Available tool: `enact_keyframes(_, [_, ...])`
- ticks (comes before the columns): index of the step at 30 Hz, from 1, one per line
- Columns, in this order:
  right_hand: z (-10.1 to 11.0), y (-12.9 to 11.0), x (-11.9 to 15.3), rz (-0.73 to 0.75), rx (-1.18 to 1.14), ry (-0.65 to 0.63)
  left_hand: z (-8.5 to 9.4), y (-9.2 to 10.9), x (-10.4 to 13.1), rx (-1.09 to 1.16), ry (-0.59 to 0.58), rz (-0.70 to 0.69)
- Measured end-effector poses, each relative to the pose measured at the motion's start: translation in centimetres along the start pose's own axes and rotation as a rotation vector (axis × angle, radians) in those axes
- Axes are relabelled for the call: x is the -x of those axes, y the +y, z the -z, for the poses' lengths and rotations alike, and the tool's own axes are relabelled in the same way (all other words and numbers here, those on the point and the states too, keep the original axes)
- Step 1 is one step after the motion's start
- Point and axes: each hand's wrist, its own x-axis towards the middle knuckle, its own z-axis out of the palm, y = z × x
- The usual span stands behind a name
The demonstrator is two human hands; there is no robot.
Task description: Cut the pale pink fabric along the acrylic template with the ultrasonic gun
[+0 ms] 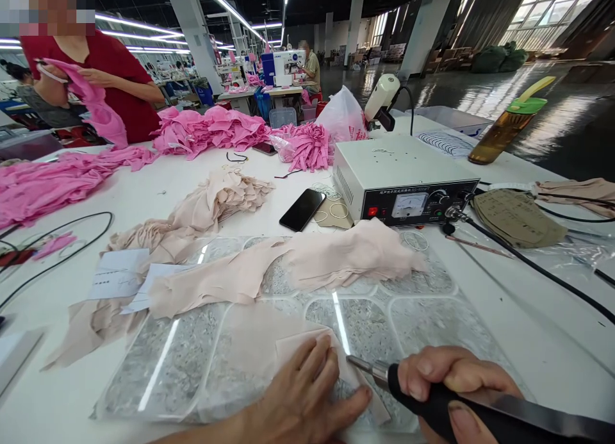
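My left hand (307, 386) lies with its fingers spread over a pale beige fabric piece (259, 335), pressing it on the glossy stone-patterned mat (163, 361). In my right hand (456, 380) is a black-handled tool (432, 399) with a metal tip. The tip points left and touches or nearly touches the mat beside the fabric's right edge, near my left fingers. Behind my hands, a stack of beige fabric pieces (346, 255) stretches across the mat. Two white paper slips (118, 274) rest at its left, by more beige fabric.
A control box (408, 181) with a dial stands behind the mat, a cable running right. Nearby are a black phone (302, 210), a bottle (504, 133) and a pink fabric heap (211, 130). A person in red (120, 79) holds pink fabric at the back left.
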Motion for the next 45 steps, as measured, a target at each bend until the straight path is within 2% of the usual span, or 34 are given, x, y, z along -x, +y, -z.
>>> enact_keyframes(5, [0.2, 0.2, -0.3, 0.02, 0.025, -0.04, -0.1, 0.1, 0.1, -0.035, -0.026, -0.008])
enact_keyframes(12, [-1.0, 1.0, -0.6, 0.03, -0.055, 0.041, 0.2, 0.3, -0.1, -0.036, -0.014, 0.017])
enact_keyframes(28, [-0.5, 1.3, -1.2, 0.066, 0.08, -0.068, 0.3, 0.4, -0.6, -0.053, 0.031, 0.034])
enact_keyframes(31, [-1.0, 1.2, -1.4, 0.101, 0.047, -0.009, 0.1, 0.3, -0.6, -0.069, 0.079, 0.043])
enact_keyframes(34, [-0.9, 1.4, -1.3, 0.09, 0.025, 0.053, -0.2, 0.4, -0.5, -0.071, 0.07, 0.044])
enact_keyframes(40, [0.6, 2.5, -1.1, 0.019, 0.159, -0.031, -0.9, 0.6, 0.1, -0.083, 0.018, 0.044])
enact_keyframes(45, [0.0, 2.5, -1.5, 0.04, 0.155, 0.015, -0.8, 0.6, 0.1, -0.077, 0.041, 0.051])
